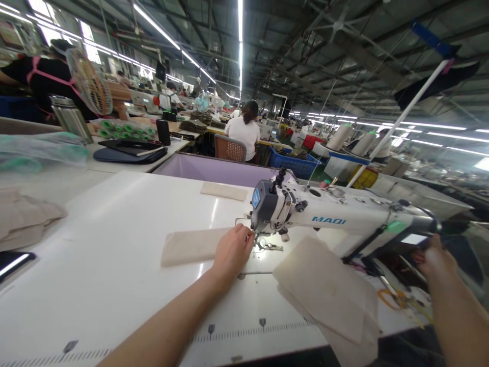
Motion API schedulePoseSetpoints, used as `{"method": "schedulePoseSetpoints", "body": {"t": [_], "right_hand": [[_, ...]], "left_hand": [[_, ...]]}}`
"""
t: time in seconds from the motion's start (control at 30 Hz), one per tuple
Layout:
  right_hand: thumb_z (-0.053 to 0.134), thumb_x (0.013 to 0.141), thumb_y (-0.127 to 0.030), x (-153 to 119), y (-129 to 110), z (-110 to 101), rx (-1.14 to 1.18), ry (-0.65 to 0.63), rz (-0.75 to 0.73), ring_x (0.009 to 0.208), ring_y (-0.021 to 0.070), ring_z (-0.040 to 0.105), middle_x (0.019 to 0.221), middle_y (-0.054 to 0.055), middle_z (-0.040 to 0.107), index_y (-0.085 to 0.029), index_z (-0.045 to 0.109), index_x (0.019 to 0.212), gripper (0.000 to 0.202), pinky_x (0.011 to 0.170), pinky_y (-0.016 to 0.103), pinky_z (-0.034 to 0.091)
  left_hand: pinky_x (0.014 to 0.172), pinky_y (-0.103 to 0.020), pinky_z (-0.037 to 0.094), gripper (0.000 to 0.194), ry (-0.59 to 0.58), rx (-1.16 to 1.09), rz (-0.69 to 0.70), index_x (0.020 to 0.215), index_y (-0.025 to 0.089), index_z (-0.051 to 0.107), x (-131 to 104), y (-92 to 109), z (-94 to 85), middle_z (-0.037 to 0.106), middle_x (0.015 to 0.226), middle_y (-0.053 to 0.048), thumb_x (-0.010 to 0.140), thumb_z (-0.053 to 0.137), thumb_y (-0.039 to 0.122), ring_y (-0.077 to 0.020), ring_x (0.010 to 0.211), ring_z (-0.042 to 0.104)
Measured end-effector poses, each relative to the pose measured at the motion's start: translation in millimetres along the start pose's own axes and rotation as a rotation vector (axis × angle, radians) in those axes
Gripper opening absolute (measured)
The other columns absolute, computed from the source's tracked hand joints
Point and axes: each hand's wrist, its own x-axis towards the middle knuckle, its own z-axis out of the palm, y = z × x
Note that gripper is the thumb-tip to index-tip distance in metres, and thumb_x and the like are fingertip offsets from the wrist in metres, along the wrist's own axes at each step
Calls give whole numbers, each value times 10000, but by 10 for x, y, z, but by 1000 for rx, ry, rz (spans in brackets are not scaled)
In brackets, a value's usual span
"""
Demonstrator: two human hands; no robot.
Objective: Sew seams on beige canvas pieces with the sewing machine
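Observation:
A white sewing machine (328, 214) stands on the worktable. My left hand (235, 250) is at its needle, the fingertips pinched together beside the presser foot. Whatever is between them is too small to make out. A beige fabric strip (191, 247) lies flat just left of this hand, running up to it. Behind it rests a second, smaller beige strip (223, 191). My right hand (439, 262) is raised at the right end of the machine, close to where the handwheel sits; its fingers look bent but are blurred. Beige fabric panels (324, 285) lie stacked between my hands.
Orange-handled scissors (393, 298) lie near my right forearm. At the left are a bunched beige cloth (26, 216) and a dark phone (15, 262). A lilac-lined bin (217, 168) adjoins the table's far edge. Ahead, a person in white (242, 130) sits facing away.

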Motion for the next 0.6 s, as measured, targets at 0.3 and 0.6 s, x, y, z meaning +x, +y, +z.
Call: {"method": "schedulePoseSetpoints", "body": {"t": [0.3, 0.6], "right_hand": [[710, 888, -263, -201, -124, 29, -48, 60, 134, 363, 56, 328, 530, -32, 442, -220, 410, 541, 461, 412, 279, 167], [727, 854, -223, -120, -94, 30, -20, 34, 80, 342, 68, 284, 509, -53, 406, -233, 401, 547, 449, 415, 269, 135]], "left_hand": [[721, -279, 417, 164, -1, 12, 1, 877, 203, 670, 18, -17, 57, 668, 932, -29, 985, 548, 217, -179, 869, 642], [717, -275, 420, 166, 0, 4, 4, 873, 207, 675, 21, -22, 85, 671, 931, -29, 985, 552, 216, -178, 863, 645]]}}
